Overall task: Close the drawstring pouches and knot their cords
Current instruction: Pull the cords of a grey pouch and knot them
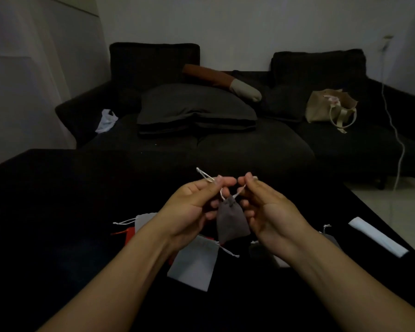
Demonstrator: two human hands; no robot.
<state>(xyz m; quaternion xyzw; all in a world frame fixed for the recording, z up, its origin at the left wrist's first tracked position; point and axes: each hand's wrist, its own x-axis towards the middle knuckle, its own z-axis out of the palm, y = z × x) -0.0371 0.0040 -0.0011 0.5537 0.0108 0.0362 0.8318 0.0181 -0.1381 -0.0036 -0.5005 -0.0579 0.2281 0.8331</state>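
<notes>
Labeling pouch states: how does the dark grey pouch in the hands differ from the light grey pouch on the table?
The dark grey pouch hangs cinched shut, its cords pinched by the left hand and right hand; the light grey pouch lies flat on the table, untouched. The dark one looks smaller. Both have pale drawstrings.

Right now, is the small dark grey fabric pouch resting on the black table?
No, the dark grey pouch hangs above the black table by cords pinched in the left hand and right hand.

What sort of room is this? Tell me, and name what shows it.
Most likely a home living room: a dark sofa with a large cushion faces the black table, and a tote bag sits on the seat.
</notes>
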